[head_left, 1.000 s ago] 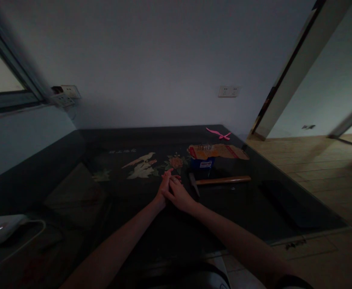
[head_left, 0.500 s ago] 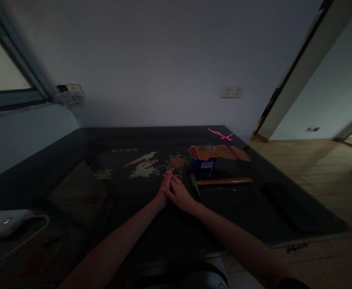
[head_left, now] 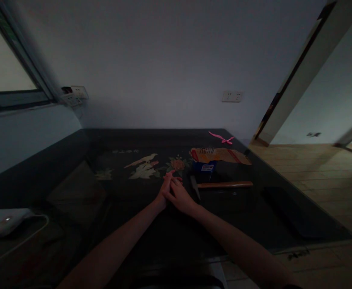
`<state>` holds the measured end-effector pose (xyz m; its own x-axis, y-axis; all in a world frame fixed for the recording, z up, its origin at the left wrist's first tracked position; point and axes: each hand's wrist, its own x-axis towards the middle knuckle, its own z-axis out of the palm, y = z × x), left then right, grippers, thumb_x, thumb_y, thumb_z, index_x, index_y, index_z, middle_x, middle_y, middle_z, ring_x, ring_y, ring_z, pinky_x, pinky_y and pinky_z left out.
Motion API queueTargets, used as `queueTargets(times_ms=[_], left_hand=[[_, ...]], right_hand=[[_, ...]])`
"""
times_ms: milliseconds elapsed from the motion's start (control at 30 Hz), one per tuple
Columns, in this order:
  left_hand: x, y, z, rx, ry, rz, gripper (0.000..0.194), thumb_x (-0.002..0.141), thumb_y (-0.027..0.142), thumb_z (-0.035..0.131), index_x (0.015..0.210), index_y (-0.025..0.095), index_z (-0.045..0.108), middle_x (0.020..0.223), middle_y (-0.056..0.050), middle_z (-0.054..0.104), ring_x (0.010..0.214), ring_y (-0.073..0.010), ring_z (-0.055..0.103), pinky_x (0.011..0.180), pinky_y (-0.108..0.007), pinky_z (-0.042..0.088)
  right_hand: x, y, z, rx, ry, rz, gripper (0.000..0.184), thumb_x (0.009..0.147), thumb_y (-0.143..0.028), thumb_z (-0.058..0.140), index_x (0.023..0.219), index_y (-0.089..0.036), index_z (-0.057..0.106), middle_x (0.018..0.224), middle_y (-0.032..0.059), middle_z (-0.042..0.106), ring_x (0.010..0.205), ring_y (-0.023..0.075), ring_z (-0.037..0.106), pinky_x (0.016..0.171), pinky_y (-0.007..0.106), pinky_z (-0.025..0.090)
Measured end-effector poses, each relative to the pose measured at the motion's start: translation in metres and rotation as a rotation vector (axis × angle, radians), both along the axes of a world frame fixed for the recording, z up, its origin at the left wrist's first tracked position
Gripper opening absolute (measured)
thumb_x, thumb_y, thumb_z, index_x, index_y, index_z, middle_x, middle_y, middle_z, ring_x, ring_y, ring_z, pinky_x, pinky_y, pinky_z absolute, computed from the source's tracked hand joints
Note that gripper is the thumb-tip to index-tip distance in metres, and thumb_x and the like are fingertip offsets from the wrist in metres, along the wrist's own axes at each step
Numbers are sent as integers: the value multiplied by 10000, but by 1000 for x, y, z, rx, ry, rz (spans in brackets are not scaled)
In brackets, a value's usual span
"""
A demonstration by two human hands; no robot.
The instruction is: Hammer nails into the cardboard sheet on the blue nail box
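Observation:
My left hand and my right hand are clasped together over the dark tabletop, their fingers laid across each other. Nothing shows between them, though the palms are hidden. Just right of them lies a hammer, its metal head toward my hands and its wooden handle pointing right. Behind the hammer stands a small blue box with a torn orange and red cardboard flap spread out to the right. Several thin dark nail-like pieces lie on top of it.
A pink ribbon-like strip lies at the far right corner. At the right edge is a dark flat object. A white device with a white cable sits on the left. A wall with a socket stands behind the table.
The view has tilted slightly, so the background sits a little lower in the picture. My hands stay clasped, and the objects on the table have not moved.

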<state>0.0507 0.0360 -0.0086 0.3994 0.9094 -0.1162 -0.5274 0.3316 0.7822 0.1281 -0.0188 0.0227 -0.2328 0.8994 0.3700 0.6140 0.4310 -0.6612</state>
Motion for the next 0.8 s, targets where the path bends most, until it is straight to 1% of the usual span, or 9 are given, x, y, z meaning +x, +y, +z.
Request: queueTargets(times_ms=[133,267,367,500,667,800], left_hand=[[-1,-1,-1,34,3,-6,509,788,507,500,1200,214,443,840,-40,612,735,-176,605,693,-341,502],[-1,0,-1,8,-2,-25,501,808,481,484,1231,225,406,814,-30,609,716,-189,607,658,-346,505],[1,0,0,-20,-8,-20,513,810,478,478,1247,228,381,800,-28,605,681,-179,606,641,-346,508],[1,-1,1,-16,-18,-16,494,812,475,477,1232,230,389,792,-27,602,666,-165,600,631,-331,508],[0,-3,4,-4,-15,-8,484,818,459,478,1225,208,403,801,-43,605,677,-170,595,618,-311,499],[0,-4,8,-33,7,-2,484,835,460,442,1245,207,389,773,-37,604,660,-170,590,614,-314,493]], right_hand=[[0,-1,1,2,0,0,523,867,-366,469,1327,-121,410,1350,164,428,1254,250,352,1030,410,283],[0,-2,2,2,0,-4,541,868,-386,462,1320,-92,412,1355,178,417,1268,246,334,1040,399,271],[0,-1,2,-1,-2,-5,537,863,-378,473,1321,-104,412,1353,176,420,1268,246,335,1035,406,277],[0,0,0,-2,-4,-1,541,859,-376,478,1329,-118,402,1361,170,410,1270,249,328,1034,412,275],[1,0,0,-5,-4,7,538,861,-382,472,1330,-127,404,1363,167,409,1263,253,336,1028,417,282],[0,-1,2,-12,-12,2,533,866,-377,465,1332,-127,401,1364,173,408,1265,251,337,1023,422,285]])
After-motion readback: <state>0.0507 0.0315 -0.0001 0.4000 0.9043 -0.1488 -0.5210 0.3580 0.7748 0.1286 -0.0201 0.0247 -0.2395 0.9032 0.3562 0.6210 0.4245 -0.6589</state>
